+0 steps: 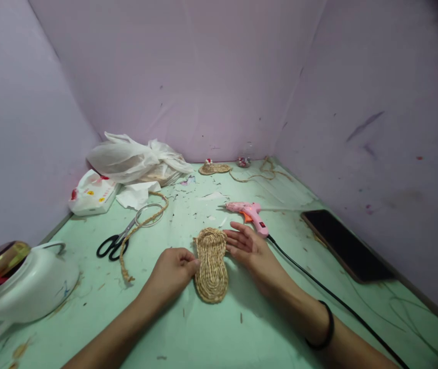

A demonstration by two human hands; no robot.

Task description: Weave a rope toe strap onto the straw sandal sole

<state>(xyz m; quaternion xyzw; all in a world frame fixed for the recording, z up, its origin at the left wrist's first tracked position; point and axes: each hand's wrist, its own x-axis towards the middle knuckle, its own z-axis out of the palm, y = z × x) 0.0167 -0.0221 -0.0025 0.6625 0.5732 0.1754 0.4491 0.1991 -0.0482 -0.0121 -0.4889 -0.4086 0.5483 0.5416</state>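
In front of me on the pale green table lies a small woven straw slipper (pixel 211 271), its sole coiled from braided cord and a band across the far end. My left hand (pixel 178 266) pinches the slipper's left edge between thumb and curled fingers. At its upper right, my right hand (pixel 246 246) has its fingers stretched out, fingertips beside or lightly touching the band. Just beyond that hand rests a pink glue gun (pixel 247 211) with an orange trigger, nozzle pointing left. Black-handled scissors (pixel 117 243) and a piece of braided cord (pixel 126 241) lie to the left.
At the back stand a second straw slipper (pixel 214 168) with a flower, a clear container of beads (pixel 243 162) and a plastic bag (pixel 138 159). A phone (pixel 345 246) lies right, near the glue gun's black cable (pixel 318 289). A white pot-like vessel (pixel 45 287) sits left.
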